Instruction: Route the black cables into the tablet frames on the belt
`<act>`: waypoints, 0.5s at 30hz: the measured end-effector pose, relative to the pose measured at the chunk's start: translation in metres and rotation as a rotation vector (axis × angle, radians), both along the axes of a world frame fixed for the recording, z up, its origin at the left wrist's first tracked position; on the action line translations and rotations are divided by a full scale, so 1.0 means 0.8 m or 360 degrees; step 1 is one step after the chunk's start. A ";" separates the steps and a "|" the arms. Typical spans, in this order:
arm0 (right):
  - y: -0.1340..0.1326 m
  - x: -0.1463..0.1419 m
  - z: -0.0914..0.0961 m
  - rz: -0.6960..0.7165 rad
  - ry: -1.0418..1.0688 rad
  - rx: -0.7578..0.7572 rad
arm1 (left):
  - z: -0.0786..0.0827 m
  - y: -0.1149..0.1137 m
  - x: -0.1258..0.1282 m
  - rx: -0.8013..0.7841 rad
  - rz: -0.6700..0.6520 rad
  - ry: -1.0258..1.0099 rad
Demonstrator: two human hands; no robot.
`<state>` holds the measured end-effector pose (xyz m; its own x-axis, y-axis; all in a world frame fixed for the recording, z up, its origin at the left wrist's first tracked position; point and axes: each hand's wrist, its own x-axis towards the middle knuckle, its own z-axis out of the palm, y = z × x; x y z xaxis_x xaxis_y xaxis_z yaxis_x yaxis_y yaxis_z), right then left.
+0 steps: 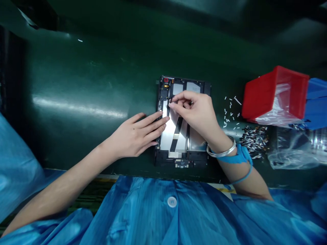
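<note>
An opened tablet-like device (163, 158) lies flat on the green work surface, its inner parts facing up. Silver battery-like plates (167, 137) fill much of it, and a black flat ribbon cable (176, 132) crosses them at a slant. My left hand (139, 134) rests on the device's left edge, fingers stretched out and holding nothing. Above the upper middle of the device, my right hand (198, 109) pinches with thumb and forefinger at a thin dark piece near the left plate. The fingertips hide most of that piece, so its kind is unclear.
Right of the device, small white strips (231, 114) lie scattered beside a pile of small dark and shiny parts (254, 139). Behind these stand a red bin (259, 97) with a plastic bag inside and a blue bin (316, 102). Clear plastic bags (291, 153) lie in front.
</note>
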<state>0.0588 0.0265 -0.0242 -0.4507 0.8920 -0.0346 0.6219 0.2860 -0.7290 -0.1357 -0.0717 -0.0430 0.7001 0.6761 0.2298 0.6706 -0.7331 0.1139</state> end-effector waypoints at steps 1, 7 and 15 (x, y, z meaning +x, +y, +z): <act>0.003 -0.003 -0.001 -0.0005 0.0063 -0.0064 | -0.001 0.000 0.000 -0.0001 0.0000 0.0004; 0.005 -0.002 -0.001 -0.0022 0.0168 -0.0082 | -0.004 0.000 -0.002 -0.0021 0.0007 0.0017; 0.010 -0.007 0.001 0.0029 -0.0040 -0.0074 | -0.007 0.001 -0.004 -0.0039 -0.0010 -0.0010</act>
